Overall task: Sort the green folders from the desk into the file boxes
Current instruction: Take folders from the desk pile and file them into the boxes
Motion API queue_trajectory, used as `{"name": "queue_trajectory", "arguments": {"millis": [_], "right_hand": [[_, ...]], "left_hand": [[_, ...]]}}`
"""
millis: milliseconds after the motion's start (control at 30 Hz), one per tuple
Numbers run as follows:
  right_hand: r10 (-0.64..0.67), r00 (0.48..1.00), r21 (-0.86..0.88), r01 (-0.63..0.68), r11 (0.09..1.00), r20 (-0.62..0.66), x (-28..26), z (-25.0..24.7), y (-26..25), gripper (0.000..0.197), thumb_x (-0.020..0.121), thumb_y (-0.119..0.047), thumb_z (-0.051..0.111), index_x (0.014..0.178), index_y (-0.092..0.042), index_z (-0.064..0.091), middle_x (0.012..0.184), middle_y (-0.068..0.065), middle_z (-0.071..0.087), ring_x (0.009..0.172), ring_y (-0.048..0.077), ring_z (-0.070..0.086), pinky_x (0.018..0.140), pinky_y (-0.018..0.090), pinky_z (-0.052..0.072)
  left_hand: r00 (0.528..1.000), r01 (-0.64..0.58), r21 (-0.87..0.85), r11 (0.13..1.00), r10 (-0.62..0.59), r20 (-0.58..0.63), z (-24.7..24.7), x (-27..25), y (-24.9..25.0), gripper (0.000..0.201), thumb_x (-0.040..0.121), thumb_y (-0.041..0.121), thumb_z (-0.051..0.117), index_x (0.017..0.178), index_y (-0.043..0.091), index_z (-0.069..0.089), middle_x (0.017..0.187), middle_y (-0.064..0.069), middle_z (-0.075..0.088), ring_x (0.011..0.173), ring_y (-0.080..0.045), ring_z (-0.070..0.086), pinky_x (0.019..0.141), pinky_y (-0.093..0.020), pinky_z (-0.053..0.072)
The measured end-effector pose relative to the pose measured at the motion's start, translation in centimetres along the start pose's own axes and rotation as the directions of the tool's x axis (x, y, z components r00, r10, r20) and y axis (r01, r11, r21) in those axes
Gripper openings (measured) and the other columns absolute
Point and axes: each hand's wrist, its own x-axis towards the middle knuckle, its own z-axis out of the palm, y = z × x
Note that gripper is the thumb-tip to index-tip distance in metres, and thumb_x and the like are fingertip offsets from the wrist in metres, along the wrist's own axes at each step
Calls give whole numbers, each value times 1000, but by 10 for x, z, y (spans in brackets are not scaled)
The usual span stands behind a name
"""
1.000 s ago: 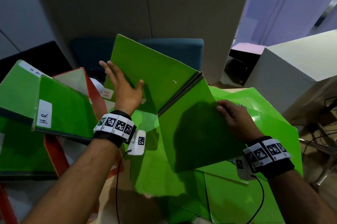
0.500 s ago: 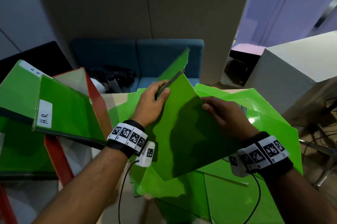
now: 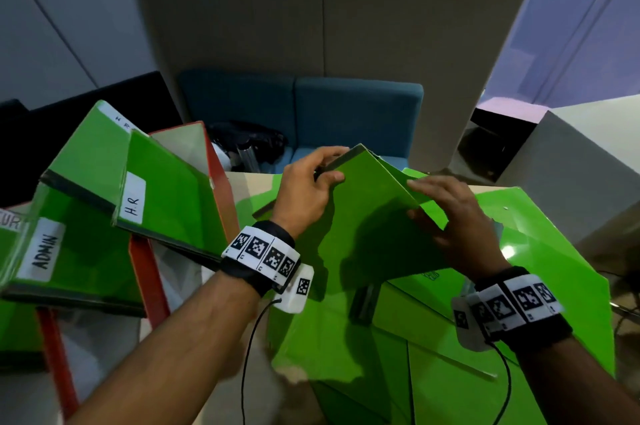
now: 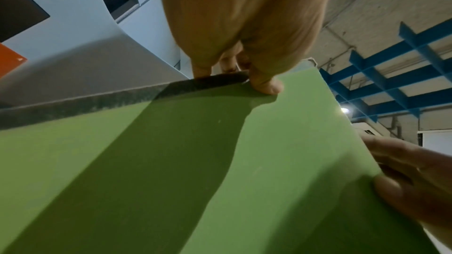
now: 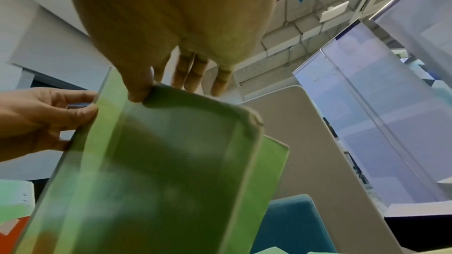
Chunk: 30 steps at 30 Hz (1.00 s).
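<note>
Green card folder (image 3: pixel 367 216), closed and lifted clear of the loose green folders on the desk (image 3: pixel 519 338), sits at centre frame in the head view, tilted with one corner uppermost. Left hand (image 3: pixel 306 196) pinching the upper left edge near that corner, thumb on the near face; right hand (image 3: pixel 446 216) grasping the right edge, fingers curled over it. Red file boxes (image 3: pixel 149 272) at left of frame, already carrying folders labelled "H.R" (image 3: pixel 133 199) and "ADMIN" (image 3: pixel 45 253). No label readable on the held folder from here. Left wrist view: thumb (image 4: pixel 266 86) pressed on the green face beside a dark strip along the edge, right-hand fingers at lower right of frame; boxes out of sight. Right wrist view: underside of the folder (image 5: pixel 159 161), blurred, thumb clamped on the top edge at centre, left hand at middle left; a layered edge showing that the head view hides. Best handled, probably, by keeping both covers pinched shut, finding the label first, then carrying across to the matching box at left and sliding in edge first.
</note>
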Motion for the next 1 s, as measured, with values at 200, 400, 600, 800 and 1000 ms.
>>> {"name": "queue_trajectory", "arguments": {"millis": [200,400,600,800,1000], "right_hand": [[27,999,60,-28,998,17,11,4,-10,61,78,-16,76,133,-12,48,125,6,56,116,6,46,102,26,37],[-19,988,118,38,992,-154,13,23,-27,21,84,-6,64,104,-5,70,91,-1,70,82,-5,55,75,1,41],[-310,932,-12,314,949,-188,21,34,-36,28,94,-5,54,109,-20,72,109,-3,70,95,16,68,76,34,56],[-436,893,-136,448,884,111,20,59,-40,52,79,10,64,117,-26,67,119,-5,66,102,20,62,71,38,56],[-308,905,-75,343,936,294,37,88,-63,46,85,-17,60,130,-26,55,141,3,50,123,22,51,104,45,42]], "left_hand": [[979,-205,-17,979,205,-20,-5,2,15,18,82,-1,68,97,8,72,89,5,65,84,-4,61,80,-15,46],[967,-213,1,977,211,-144,-19,4,14,37,84,35,66,119,23,62,123,10,59,126,-10,46,108,-18,31],[838,492,-482,725,-544,37,-36,10,-12,98,72,80,53,149,26,27,153,-7,35,130,-19,45,101,-39,45],[812,550,-374,746,-583,31,-47,4,-34,96,63,25,85,142,26,31,133,-4,58,118,-25,59,99,-50,49],[847,401,-271,875,-467,-254,-70,-7,-26,90,79,19,72,150,29,18,154,1,32,139,-16,34,116,-44,30]]}}
